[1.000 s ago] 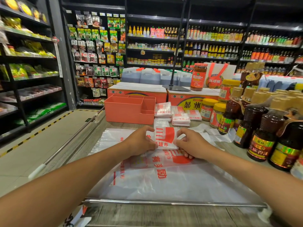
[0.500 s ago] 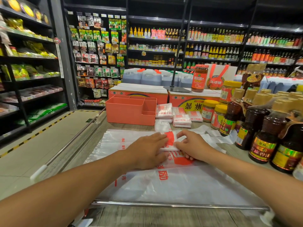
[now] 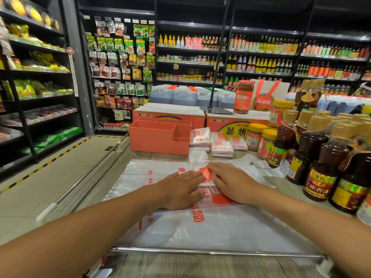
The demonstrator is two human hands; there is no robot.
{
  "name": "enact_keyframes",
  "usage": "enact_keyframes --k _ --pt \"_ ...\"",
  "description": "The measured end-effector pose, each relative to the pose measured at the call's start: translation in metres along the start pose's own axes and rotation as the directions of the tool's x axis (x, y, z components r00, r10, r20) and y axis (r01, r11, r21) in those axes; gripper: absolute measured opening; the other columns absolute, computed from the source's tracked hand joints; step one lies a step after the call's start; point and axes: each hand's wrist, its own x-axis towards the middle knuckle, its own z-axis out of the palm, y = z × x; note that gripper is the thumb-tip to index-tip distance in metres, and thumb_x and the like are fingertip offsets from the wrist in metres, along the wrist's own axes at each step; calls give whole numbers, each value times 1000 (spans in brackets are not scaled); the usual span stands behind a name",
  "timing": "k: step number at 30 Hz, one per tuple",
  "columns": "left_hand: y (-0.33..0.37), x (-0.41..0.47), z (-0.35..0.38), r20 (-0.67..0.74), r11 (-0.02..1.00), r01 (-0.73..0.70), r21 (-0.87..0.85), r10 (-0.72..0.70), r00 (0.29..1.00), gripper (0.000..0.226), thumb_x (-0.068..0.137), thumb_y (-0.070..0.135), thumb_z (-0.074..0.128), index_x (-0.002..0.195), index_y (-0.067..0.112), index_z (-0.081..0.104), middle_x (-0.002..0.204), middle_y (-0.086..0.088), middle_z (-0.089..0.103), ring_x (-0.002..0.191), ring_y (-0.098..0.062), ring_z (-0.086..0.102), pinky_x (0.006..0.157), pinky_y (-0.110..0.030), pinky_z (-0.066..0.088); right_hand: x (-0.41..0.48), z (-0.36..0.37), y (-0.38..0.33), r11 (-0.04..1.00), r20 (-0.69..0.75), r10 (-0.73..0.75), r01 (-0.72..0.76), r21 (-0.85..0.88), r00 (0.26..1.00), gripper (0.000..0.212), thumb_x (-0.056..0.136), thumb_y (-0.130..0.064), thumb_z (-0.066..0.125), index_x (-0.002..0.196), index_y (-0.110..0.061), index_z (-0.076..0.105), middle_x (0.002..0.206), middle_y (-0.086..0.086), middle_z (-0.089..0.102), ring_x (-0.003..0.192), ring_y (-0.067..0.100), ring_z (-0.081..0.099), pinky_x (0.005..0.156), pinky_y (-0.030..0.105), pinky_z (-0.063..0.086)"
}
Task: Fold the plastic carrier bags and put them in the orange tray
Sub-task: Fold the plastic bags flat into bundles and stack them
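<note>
Shop table (image 3: 164, 157), bag half folded.
Keep both hands' fingers (image 3: 192, 175) flat, together on the folded bag (image 3: 205, 174); press creases before the orange tray (image 3: 158, 137).

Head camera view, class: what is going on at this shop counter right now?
A person is folding a plastic carrier bag on the counter. The left hand and right hand both press flat on the small folded packet, which lies on top of other bags spread out. Several folded bags sit stacked beside the orange tray, not in it. What shows of the tray's compartments looks empty.
</note>
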Motion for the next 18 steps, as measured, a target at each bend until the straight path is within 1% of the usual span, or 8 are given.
enact_keyframes --k 2,5,8,11,13,15,16,18 --pt "-1 -1 -1 7 999 30 -14 -30 1000 65 106 60 23 163 37 4 172 5 -5 158 -16 -4 128 -45 2 -2 -1 -1 998 95 21 -15 -56 995 47 109 -37 32 153 -24 41 156 0 45 140 21 42 116 45 35" --pt "-4 -2 0 -23 996 76 -40 -77 997 62 106 61 25 162 45 4 172 3 -4 159 -18 -1 128 -47 2 -3 -1 -1 995 113 27 -16 -96 993 45 108 -36 30 147 -22 47 147 2 53 132 23 46 111 45 39" --pt "-6 0 -2 -75 993 99 -64 -104 992 63 106 58 26 163 39 7 172 4 6 158 -16 5 128 -47 6 -1 0 2 994 110 17 -6 -105 994 49 108 -37 29 152 -22 44 152 0 46 135 22 42 113 44 37" --pt "-7 -1 -7 -63 993 105 -60 -109 992 64 107 55 28 164 29 13 171 3 15 157 -17 12 128 -47 10 0 -1 3 995 114 8 3 -97 993 51 108 -40 30 154 -21 42 155 -1 39 136 21 38 114 41 35" --pt "-6 -1 -7 -38 992 107 -68 -110 993 64 107 55 28 164 28 14 170 2 18 156 -18 15 128 -47 10 -1 -2 3 998 122 7 1 -68 993 55 106 -50 33 155 -24 41 155 -4 39 137 20 38 115 41 34" --pt "-8 0 -7 -33 990 114 -85 -118 993 65 106 57 29 164 29 14 170 1 20 156 -20 18 127 -47 12 -2 -3 4 998 128 -9 17 -58 992 64 101 -63 38 155 -28 38 154 -6 41 138 18 38 115 42 35" --pt "-9 1 -7 -44 988 118 -99 -123 991 66 106 58 31 163 30 14 169 1 23 155 -21 22 127 -47 15 -2 -3 4 998 125 -20 28 -59 992 67 99 -66 40 155 -30 38 153 -6 43 137 18 40 114 42 35" --pt "-9 1 -7 -92 985 120 -125 -132 987 66 104 57 36 163 31 18 166 0 31 149 -23 33 124 -46 25 -3 -6 4 999 87 -31 33 -30 996 63 99 -64 42 154 -32 41 150 -5 50 134 18 44 112 41 38"
